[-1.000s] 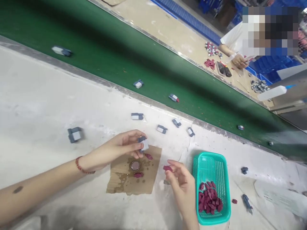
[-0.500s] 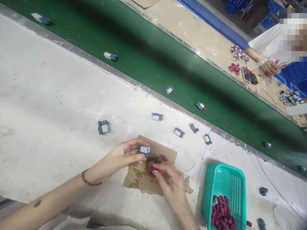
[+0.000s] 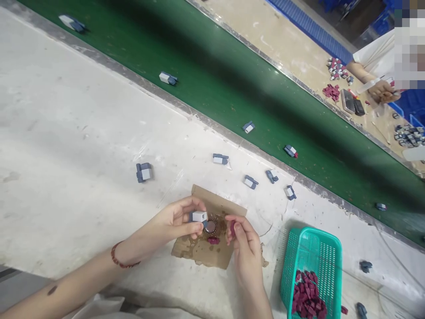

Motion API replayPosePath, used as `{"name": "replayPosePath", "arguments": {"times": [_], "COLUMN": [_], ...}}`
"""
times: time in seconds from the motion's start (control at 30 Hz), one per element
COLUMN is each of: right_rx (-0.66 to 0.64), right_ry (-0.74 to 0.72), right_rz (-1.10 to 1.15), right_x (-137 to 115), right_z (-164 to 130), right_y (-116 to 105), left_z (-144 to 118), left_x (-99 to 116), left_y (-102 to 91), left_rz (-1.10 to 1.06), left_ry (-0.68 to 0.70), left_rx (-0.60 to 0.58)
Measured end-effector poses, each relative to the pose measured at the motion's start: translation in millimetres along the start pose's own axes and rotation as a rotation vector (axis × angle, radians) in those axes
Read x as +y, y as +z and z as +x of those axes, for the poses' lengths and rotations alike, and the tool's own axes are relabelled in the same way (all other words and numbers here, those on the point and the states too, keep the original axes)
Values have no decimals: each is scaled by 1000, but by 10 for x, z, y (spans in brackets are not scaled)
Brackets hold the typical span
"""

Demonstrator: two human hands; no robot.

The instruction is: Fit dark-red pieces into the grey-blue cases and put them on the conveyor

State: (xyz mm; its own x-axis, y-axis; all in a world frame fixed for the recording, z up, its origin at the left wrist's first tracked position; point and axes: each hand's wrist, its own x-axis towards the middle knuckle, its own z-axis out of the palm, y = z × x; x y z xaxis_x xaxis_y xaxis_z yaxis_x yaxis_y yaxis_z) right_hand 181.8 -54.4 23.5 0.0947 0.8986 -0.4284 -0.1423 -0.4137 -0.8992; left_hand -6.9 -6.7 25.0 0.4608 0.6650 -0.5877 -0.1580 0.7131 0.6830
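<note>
My left hand (image 3: 181,219) grips a small grey-and-blue plastic part (image 3: 199,216) between thumb and fingers, with a square hole in its pale end. Above the right side of the cardboard sheet (image 3: 202,257), my right hand (image 3: 247,243) pinches a small dark-red plastic piece (image 3: 233,227). Between the hands, a round, shallow dish-like object (image 3: 210,227) with a beaded rim sits on the wet-stained cardboard. Another dark-red piece (image 3: 213,240) lies just below it.
A green basket (image 3: 336,266) of dark-red pieces (image 3: 308,294) stands at right. Several grey-and-blue parts (image 3: 250,181) lie on the white table (image 3: 83,177). Beyond runs a green conveyor belt (image 3: 206,84) carrying similar parts. A co-worker's hand (image 3: 381,91) is across it.
My right hand has moved right and up, away from the round object, with the dark-red piece. My left hand still holds its part, turned slightly. Parts on the belt appear further right.
</note>
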Motion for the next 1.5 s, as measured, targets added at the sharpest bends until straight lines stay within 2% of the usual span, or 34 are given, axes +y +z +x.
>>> {"name": "replayPosePath", "arguments": {"times": [0.1, 0.2, 0.33, 0.4, 0.57, 0.73, 0.87, 0.97, 1.17, 1.23, 1.3, 1.4, 1.5], "right_rx": [-1, -7, 48, 19, -146, -189, -199, -227, -233, -264, -276, -132, 11], "right_ry": [5, 13, -46, -141, -444, -587, -799, -867, -842, -792, -674, -425, -308], "right_rz": [-95, -95, -198, -367, -772, -984, -1190, -1274, -1209, -1123, -973, -715, -498], "right_x": [-14, 0, 31, 32, 30, 104, 146, 144, 139, 129, 114, 99, 103], "right_z": [-12, -31, -65, -80, -84, -30, 18, 28, 51, 63, 67, 50, 12], "right_y": [7, 23, 43, 43, 26, 28, 45, 56, 67, 59, 36, -26, -81], "left_z": [-9, -7, 2, -2, -41, -59, -58, -62, -56, -52, -53, -62, -72], "left_x": [0, -22, -65, -78, -115, -166, -172, -172, -204, -224, -245, -276, -290], "left_y": [6, -7, -51, -75, -118, -121, -91, -70, -57, -49, -34, 1, 51], "left_rz": [3, -1, 24, 43, 39, 49, 70, 62, -20, -57, -94, -131, -137], "left_ry": [15, 44, 54, 44, 40, 69, 80, 64, 44, 29, 15, -11, -38], "left_rx": [7, 28, 85, 119, 153, 178, 155, 139, 175, 192, 205, 208, 209]}}
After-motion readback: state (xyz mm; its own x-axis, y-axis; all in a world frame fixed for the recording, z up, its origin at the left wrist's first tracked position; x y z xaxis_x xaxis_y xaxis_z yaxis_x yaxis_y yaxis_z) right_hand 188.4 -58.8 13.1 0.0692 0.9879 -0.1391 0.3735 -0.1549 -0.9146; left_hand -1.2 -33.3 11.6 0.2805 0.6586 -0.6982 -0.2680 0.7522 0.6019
